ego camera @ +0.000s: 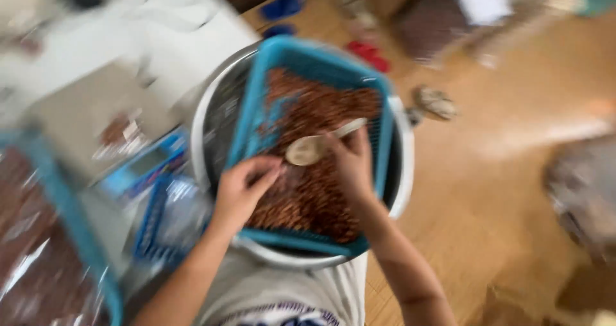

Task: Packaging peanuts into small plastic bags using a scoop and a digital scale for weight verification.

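A blue plastic mesh basket (282,51) full of reddish-brown bits rests on top of a round white basin (403,172). My right hand (350,162) grips a pale spoon (314,147) whose bowl lies over the brown heap near the basket's middle. My left hand (242,188) is at the basket's near-left side with its fingers curled down into the brown bits, close to the spoon's bowl. The picture is blurred by motion.
Another blue basket (70,217) with brown contents and clear wrap stands at the left. A smaller blue crate (154,220) and a blue scale-like device (138,169) lie beside the basin. Wooden floor with sandals (369,53) stretches to the right; a white surface (173,31) lies behind.
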